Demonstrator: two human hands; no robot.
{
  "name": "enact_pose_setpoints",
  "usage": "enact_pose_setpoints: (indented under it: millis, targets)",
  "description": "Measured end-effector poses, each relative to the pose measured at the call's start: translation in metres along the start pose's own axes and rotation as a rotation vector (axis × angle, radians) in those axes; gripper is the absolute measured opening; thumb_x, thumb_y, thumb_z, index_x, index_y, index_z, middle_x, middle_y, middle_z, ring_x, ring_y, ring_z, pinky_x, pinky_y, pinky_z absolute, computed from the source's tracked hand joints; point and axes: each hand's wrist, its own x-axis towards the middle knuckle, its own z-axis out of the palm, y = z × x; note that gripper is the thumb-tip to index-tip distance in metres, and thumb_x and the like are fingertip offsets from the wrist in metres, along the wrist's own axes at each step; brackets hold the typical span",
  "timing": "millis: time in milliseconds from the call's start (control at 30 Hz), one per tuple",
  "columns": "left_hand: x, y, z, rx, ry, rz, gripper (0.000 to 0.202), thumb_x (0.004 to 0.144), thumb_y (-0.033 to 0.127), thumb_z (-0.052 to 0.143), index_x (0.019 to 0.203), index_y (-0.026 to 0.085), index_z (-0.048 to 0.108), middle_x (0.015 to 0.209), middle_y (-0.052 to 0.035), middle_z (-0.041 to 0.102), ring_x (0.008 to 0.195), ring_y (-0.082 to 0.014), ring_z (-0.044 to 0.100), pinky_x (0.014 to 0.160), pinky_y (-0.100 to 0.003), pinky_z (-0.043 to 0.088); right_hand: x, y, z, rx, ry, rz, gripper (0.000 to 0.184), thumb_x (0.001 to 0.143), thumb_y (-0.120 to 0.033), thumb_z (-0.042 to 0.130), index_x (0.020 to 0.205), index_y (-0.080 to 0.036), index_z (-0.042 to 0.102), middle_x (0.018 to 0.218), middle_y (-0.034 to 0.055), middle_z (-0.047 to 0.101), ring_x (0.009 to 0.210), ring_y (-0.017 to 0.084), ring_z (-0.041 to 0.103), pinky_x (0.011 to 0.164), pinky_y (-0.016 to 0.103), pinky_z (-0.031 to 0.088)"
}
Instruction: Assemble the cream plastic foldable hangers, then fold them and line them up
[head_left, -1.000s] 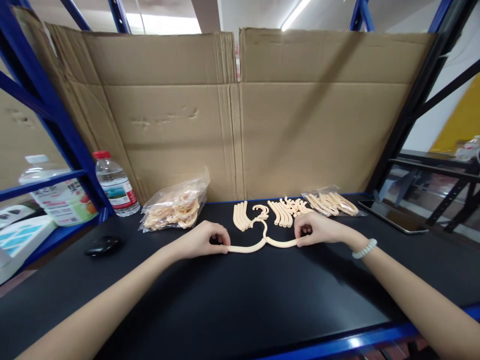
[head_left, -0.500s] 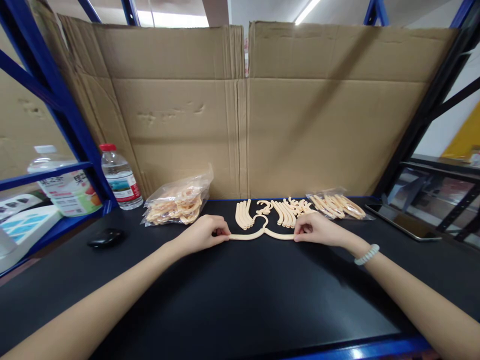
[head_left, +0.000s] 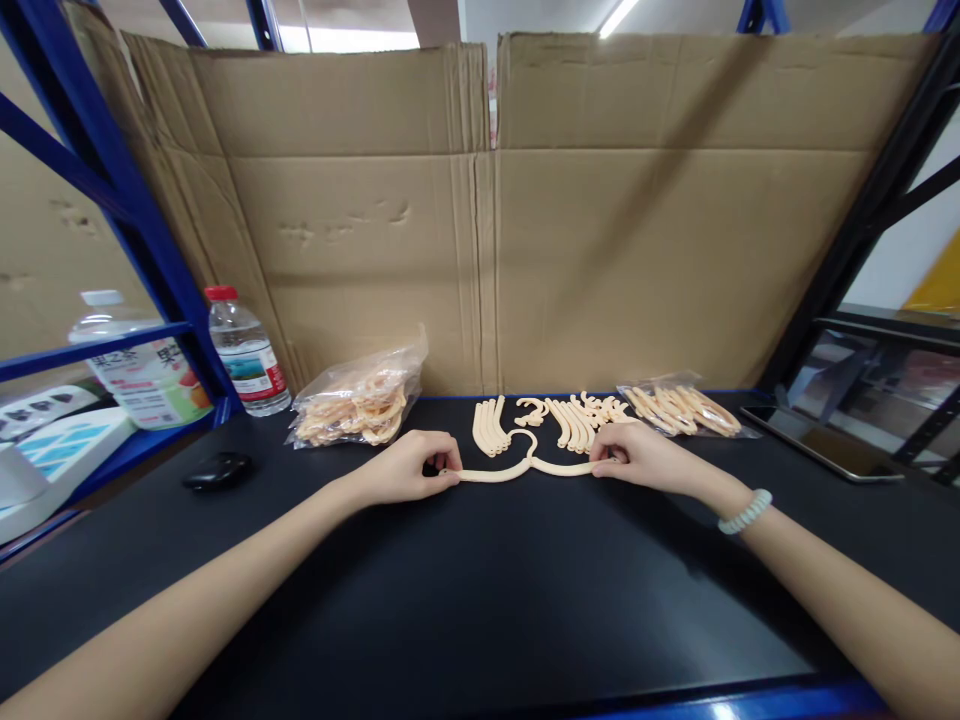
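Observation:
A cream-coloured clothes hanger (head_left: 530,463) lies spread over the black table, its hook pointing away from me. My left hand (head_left: 415,467) pinches the end of its left arm between thumb and fingers. At the opposite end, my right hand (head_left: 634,456) has thumb and fingers closed on the right arm's tip. Just beyond the hanger lies a row of loose hanger arms (head_left: 490,426), with a second row of arms (head_left: 571,426) to its right. Loose hooks (head_left: 531,410) rest between the rows, and more small pieces lie by the right hand, partly hidden by it.
Clear bags of cream parts stand at back left (head_left: 358,405) and back right (head_left: 681,408). A water bottle (head_left: 247,360) and a black mouse (head_left: 217,471) are at left. A phone-like dark slab (head_left: 821,446) lies at right. Cardboard (head_left: 360,250) walls the back.
My right hand sits slightly further right along the hanger's arm, and a bit of its tip shows past the fingers. My left hand stays at the left end. The view has shifted slightly.

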Motion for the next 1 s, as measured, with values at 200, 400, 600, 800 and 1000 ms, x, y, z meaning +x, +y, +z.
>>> enact_pose_setpoints:
  millis: [200,400,600,800,1000]
  targets:
    - [0.001,0.000,0.003,-0.035,0.022,-0.038,0.009,0.078,0.023,0.059,0.078,0.016,0.064,0.073,-0.0016,0.061,0.066,-0.0135,0.052,0.063,-0.024,0.043,0.001,0.003,0.004,-0.005,0.032,0.013,0.008,0.079,-0.022,0.064,0.077,-0.016,0.068,0.067,0.0016,0.062,0.057,0.012,0.048,0.054,0.024,0.035]
    - [0.001,0.000,0.003,-0.114,0.032,-0.119,0.018,0.080,0.033,0.058,0.079,0.016,0.065,0.074,-0.0015,0.063,0.066,-0.0138,0.055,0.063,-0.025,0.044,0.000,0.004,0.004,-0.018,0.055,0.000,0.010,0.080,-0.023,0.063,0.081,-0.016,0.069,0.071,0.0027,0.064,0.059,0.013,0.049,0.056,0.025,0.037]
    - [0.006,-0.009,0.007,-0.188,0.111,-0.296,0.026,0.085,0.041,0.051,0.084,0.017,0.061,0.073,-0.0010,0.063,0.067,-0.0146,0.059,0.061,-0.025,0.046,0.002,0.008,0.002,-0.066,0.173,-0.028,0.016,0.083,-0.025,0.056,0.085,-0.017,0.069,0.076,0.0042,0.065,0.059,0.013,0.050,0.058,0.026,0.038]
    - [0.027,-0.019,0.004,-0.187,0.070,-0.505,0.017,0.085,0.030,0.057,0.087,0.014,0.061,0.071,0.0000,0.065,0.055,-0.0116,0.061,0.058,-0.025,0.050,0.022,0.009,-0.004,-0.041,0.232,0.007,0.017,0.084,-0.024,0.053,0.086,-0.015,0.067,0.076,0.0052,0.069,0.069,0.016,0.061,0.063,0.027,0.044]
    - [0.058,-0.016,0.001,-0.063,0.050,-0.667,0.026,0.093,0.034,0.056,0.107,0.013,0.059,0.090,-0.0038,0.065,0.069,-0.0138,0.063,0.064,-0.030,0.055,0.052,-0.001,-0.004,-0.093,0.209,0.038,0.016,0.083,-0.020,0.055,0.091,-0.013,0.068,0.078,0.0062,0.071,0.068,0.016,0.065,0.063,0.024,0.046]
